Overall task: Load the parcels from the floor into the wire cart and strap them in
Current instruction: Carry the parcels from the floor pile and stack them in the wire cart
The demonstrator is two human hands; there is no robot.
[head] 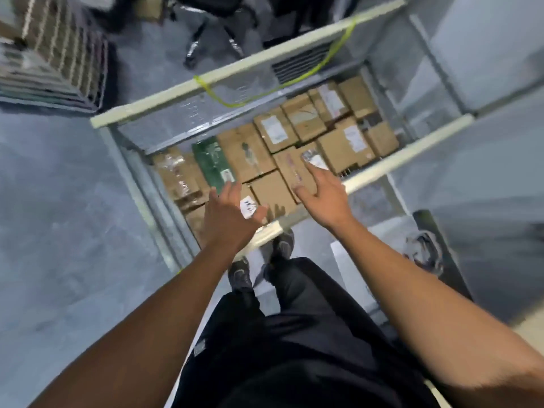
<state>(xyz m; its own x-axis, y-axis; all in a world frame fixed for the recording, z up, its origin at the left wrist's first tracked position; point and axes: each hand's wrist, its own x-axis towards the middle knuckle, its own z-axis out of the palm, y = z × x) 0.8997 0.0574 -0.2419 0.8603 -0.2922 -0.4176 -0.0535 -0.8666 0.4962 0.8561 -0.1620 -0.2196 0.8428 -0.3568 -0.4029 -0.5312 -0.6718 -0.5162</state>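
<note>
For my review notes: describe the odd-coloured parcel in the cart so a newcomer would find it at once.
Look into the wire cart, the cage with cream top rails before the person. Near its left side, just beyond the fingertips of the left hand, lies the green parcel, a long narrow box. It alone is dark green; its neighbours are brown cardboard parcels.
</note>
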